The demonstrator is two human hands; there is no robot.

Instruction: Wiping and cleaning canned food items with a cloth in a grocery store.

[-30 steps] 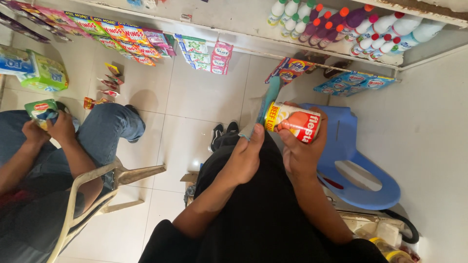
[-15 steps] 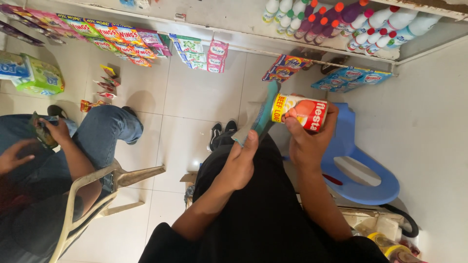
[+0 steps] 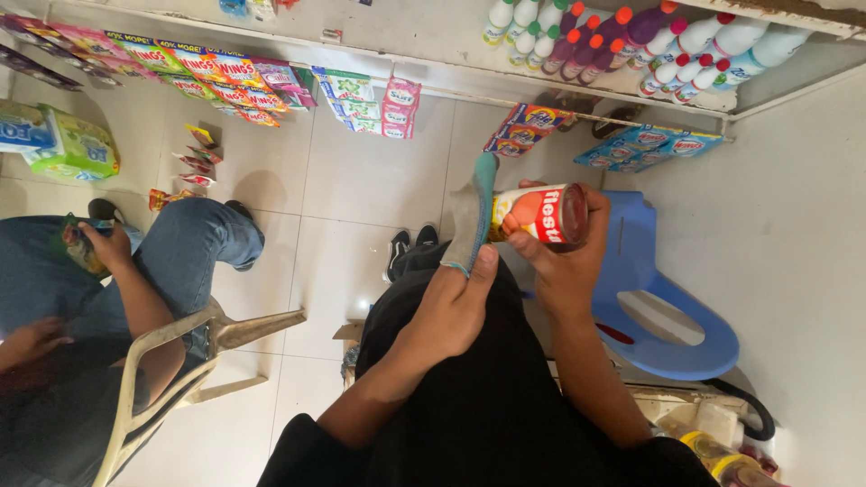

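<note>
- Cloth (image 3: pixel 471 216), grey with a teal edge, sits pinched in my left hand (image 3: pixel 451 307); my fingers (image 3: pixel 484 264) are closed on its lower end and it stands up against the left side of the can.
- My right hand (image 3: pixel 564 266) wraps the can (image 3: pixel 539 214) from the far right side, fingers curled round its red and orange label, holding it on its side above my lap.
- Wiping looks to be in hand: the cloth is touching the can's left end, but I cannot tell how much of the can has been cleaned, and its right end faces away from the cloth.
- Near right, just beside my legs, stands a blue plastic stool (image 3: pixel 672 316) with nothing on its seat.
- Far off, shelf (image 3: pixel 433 36) holds rows of bottles (image 3: pixel 631 36) and hanging sachet strips (image 3: pixel 207 72).
- Left of me, another person (image 3: pixel 108 298) sits in a plastic chair (image 3: pixel 180 361), a hand (image 3: pixel 108 245) on a small packet.
</note>
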